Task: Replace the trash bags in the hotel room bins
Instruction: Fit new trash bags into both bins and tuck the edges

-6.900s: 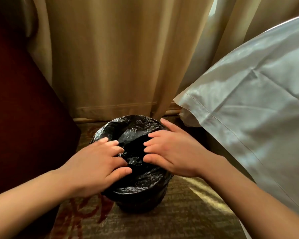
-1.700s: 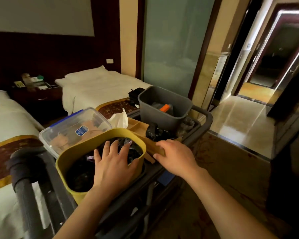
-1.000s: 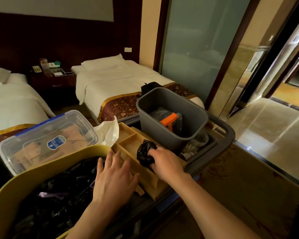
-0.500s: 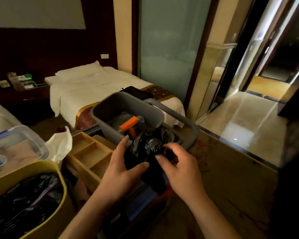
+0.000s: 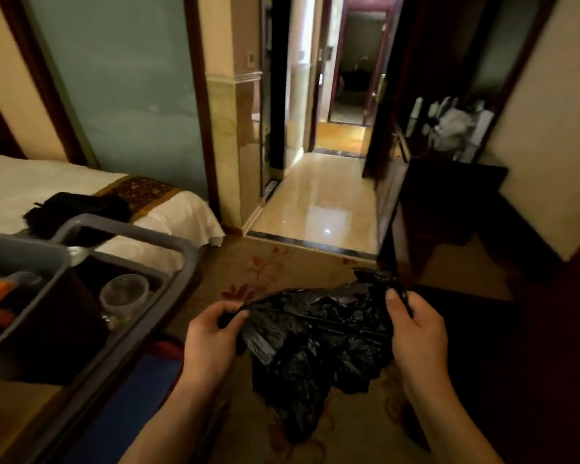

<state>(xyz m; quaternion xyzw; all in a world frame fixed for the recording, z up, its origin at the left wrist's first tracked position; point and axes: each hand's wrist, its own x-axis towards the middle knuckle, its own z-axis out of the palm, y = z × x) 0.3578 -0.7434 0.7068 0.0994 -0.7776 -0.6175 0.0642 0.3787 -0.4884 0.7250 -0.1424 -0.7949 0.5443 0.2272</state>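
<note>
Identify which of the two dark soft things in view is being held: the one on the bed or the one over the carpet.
The black trash bag over the carpet: left hand and right hand grip its top edge.

trash bag (image 5: 315, 346) lifted off cart (image 5: 168, 262), now stretched between both hands.

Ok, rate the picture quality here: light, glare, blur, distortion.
Head view: dim overall, the right side near black; glare on the polished tan floor tiles; motion blur softens the grey plastic cart and doorway; wide-angle bending tilts the walls; the crumpled black plastic trash bag, pinched by the left hand and right hand, stays fairly legible.
</note>
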